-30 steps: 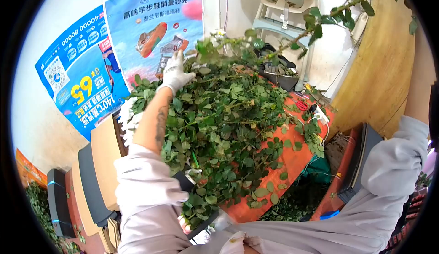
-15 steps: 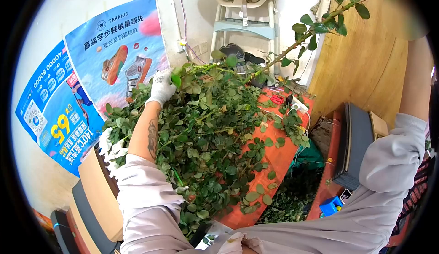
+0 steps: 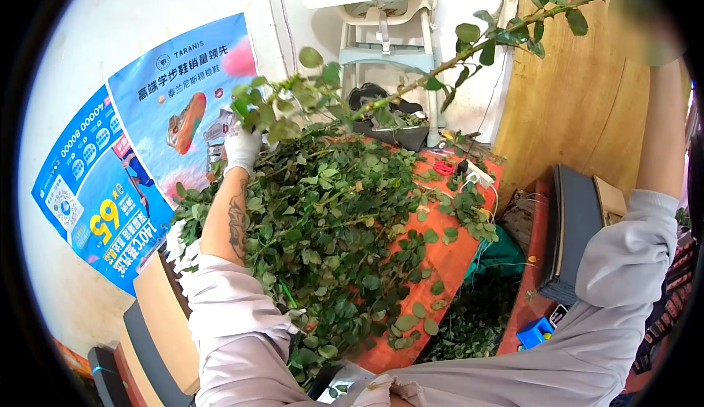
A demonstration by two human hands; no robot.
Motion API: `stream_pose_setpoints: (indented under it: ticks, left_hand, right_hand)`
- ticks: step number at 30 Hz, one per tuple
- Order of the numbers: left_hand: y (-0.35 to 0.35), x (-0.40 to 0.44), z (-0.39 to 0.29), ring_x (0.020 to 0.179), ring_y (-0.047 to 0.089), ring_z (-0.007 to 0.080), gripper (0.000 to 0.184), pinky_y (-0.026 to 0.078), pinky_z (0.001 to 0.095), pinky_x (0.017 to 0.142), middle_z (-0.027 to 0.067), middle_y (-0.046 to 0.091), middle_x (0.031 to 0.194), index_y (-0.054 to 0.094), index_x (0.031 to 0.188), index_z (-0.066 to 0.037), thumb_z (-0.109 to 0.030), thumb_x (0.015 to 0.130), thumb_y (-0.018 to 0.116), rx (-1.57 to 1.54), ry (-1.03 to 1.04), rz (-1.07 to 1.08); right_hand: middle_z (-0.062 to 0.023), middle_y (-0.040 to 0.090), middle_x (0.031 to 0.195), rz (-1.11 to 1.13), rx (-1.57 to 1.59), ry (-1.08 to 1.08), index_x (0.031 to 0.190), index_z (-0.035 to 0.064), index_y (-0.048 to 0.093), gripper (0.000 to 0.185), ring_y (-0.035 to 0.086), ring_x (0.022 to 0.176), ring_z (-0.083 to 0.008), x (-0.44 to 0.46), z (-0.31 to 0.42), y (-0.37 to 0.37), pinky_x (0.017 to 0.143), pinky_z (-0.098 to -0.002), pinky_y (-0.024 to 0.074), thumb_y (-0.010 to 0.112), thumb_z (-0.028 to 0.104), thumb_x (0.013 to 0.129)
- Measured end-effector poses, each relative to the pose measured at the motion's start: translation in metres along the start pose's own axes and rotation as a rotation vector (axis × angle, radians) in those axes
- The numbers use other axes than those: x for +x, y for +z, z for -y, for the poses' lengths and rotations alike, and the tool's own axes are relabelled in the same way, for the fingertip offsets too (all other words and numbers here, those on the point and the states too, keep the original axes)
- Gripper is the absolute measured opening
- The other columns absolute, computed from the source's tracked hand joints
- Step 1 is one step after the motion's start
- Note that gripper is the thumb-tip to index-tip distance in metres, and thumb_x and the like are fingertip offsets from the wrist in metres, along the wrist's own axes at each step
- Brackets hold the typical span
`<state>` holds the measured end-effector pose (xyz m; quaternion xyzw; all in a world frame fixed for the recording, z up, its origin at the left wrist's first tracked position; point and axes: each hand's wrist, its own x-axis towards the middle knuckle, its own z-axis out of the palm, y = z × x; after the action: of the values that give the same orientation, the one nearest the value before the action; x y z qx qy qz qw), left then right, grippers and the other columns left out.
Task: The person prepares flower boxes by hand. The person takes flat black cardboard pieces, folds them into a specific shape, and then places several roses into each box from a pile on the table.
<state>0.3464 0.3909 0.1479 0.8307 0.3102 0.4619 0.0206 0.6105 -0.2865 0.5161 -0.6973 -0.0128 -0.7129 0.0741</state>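
My left hand [image 3: 242, 147], in a whitish glove, is at the upper left edge of a big heap of leafy green stems [image 3: 330, 209]. Leaves cover part of its fingers, so its grip is unclear. A long thorny stem [image 3: 469, 53] stretches diagonally from leaves beside my left hand up to the upper right. At that end my right hand [image 3: 645, 22] is raised, blurred and partly lost in the dark image edge; the stem runs up to it. The heap lies on an orange-red tabletop [image 3: 433, 282].
Red scissors [image 3: 444, 167] and a white power strip [image 3: 480, 176] lie at the table's far right. A high chair [image 3: 389, 48] stands behind, beside a wooden board [image 3: 579, 114]. Posters [image 3: 180, 114] hang at left. A blue box [image 3: 535, 331] is at lower right.
The long stem's leafy left end has lifted above the heap. My left hand has moved left and down from the poster's shoes, while the view has shifted.
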Motion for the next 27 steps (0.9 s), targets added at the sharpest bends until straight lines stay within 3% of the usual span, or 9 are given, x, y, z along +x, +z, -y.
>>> stream_pose_setpoints:
  ticks: [2, 5, 9, 12, 15, 19, 22, 25, 27]
  left_hand:
    - [-0.014, 0.023, 0.008, 0.073, 0.062, 0.0329, 0.018, 0.049, 0.0419, 0.068, 0.0155, 0.064, 0.077, 0.065, 0.085, -0.008, -0.022, 0.077, 0.056, 0.022, 0.047, 0.083]
    - [-0.065, 0.042, -0.005, 0.072, 0.06, 0.0349, 0.019, 0.047, 0.0452, 0.065, 0.0163, 0.062, 0.076, 0.062, 0.084, -0.008, -0.026, 0.079, 0.056, 0.087, 0.306, -0.129]
    - [-0.14, 0.052, -0.006, 0.074, 0.059, 0.0365, 0.02, 0.046, 0.0454, 0.065, 0.0171, 0.062, 0.078, 0.06, 0.085, -0.007, -0.025, 0.083, 0.052, 0.322, 0.319, -0.142]
    - [-0.171, 0.048, 0.037, 0.076, 0.059, 0.0338, 0.014, 0.047, 0.0434, 0.067, 0.0157, 0.061, 0.079, 0.058, 0.087, -0.008, -0.02, 0.08, 0.055, 0.552, 0.414, -0.118]
    - [-0.19, 0.019, 0.074, 0.075, 0.059, 0.0333, 0.011, 0.047, 0.0435, 0.066, 0.0146, 0.061, 0.078, 0.057, 0.084, -0.008, -0.018, 0.08, 0.055, 0.64, 0.425, -0.101]
    - [-0.215, -0.032, 0.103, 0.076, 0.059, 0.0332, 0.012, 0.045, 0.0437, 0.065, 0.0149, 0.06, 0.078, 0.056, 0.082, -0.008, -0.02, 0.083, 0.053, 0.526, 0.274, -0.074]
    - [-0.23, -0.061, 0.12, 0.078, 0.058, 0.0329, 0.012, 0.046, 0.0445, 0.066, 0.0148, 0.06, 0.079, 0.056, 0.081, -0.007, -0.017, 0.077, 0.06, 0.537, 0.272, -0.061]
    - [-0.254, -0.085, 0.136, 0.081, 0.059, 0.0325, 0.032, 0.046, 0.0432, 0.07, 0.0137, 0.061, 0.085, 0.058, 0.102, -0.01, -0.016, 0.072, 0.064, 0.521, 0.088, 0.045]
    - [-0.275, -0.119, 0.154, 0.086, 0.058, 0.0314, 0.047, 0.047, 0.0415, 0.074, 0.0124, 0.061, 0.094, 0.05, 0.122, -0.01, -0.015, 0.076, 0.061, 0.558, 0.055, 0.018]
  right_hand:
    - [-0.0096, 0.061, 0.098, 0.003, -0.03, 0.003, 0.097, 0.0113, 0.06, 0.027, 0.059, 0.083, -0.0239, -0.002, -0.006, 0.0, 0.06, -0.0351, 0.0462, 0.055, 0.031, 0.079]
    - [-0.0096, 0.061, 0.098, 0.032, -0.024, -0.006, 0.096, 0.0115, 0.059, 0.026, 0.059, 0.082, -0.0242, -0.009, -0.016, 0.006, 0.06, -0.0355, 0.0464, 0.055, 0.031, 0.079]
    - [-0.0096, 0.061, 0.097, 0.095, 0.11, -0.001, 0.096, 0.0118, 0.059, 0.026, 0.06, 0.082, -0.0246, -0.026, -0.012, 0.019, 0.06, -0.036, 0.0466, 0.055, 0.031, 0.079]
    - [-0.0096, 0.061, 0.096, 0.148, 0.153, 0.002, 0.095, 0.0121, 0.058, 0.026, 0.06, 0.081, -0.0249, -0.042, -0.004, 0.033, 0.06, -0.0365, 0.0468, 0.055, 0.031, 0.079]
    - [-0.0096, 0.061, 0.096, 0.204, 0.184, -0.005, 0.095, 0.0123, 0.058, 0.025, 0.06, 0.081, -0.0252, -0.058, 0.009, 0.047, 0.06, -0.0369, 0.0469, 0.054, 0.032, 0.079]
    - [-0.0095, 0.06, 0.095, 0.265, 0.226, -0.013, 0.094, 0.0127, 0.058, 0.025, 0.06, 0.08, -0.0256, -0.079, 0.032, 0.064, 0.06, -0.0375, 0.0472, 0.054, 0.032, 0.079]
    - [-0.0095, 0.06, 0.094, 0.305, 0.257, -0.023, 0.093, 0.0129, 0.057, 0.024, 0.06, 0.08, -0.0259, -0.088, 0.047, 0.072, 0.059, -0.0379, 0.0474, 0.054, 0.032, 0.078]
    - [-0.0095, 0.06, 0.094, 0.326, 0.275, -0.021, 0.093, 0.0131, 0.057, 0.024, 0.06, 0.079, -0.0262, -0.103, 0.042, 0.077, 0.059, -0.0383, 0.0475, 0.054, 0.032, 0.078]
    - [-0.0095, 0.06, 0.093, 0.32, 0.303, -0.023, 0.093, 0.0133, 0.056, 0.024, 0.06, 0.079, -0.0264, -0.114, 0.032, 0.075, 0.059, -0.0386, 0.0476, 0.054, 0.032, 0.078]
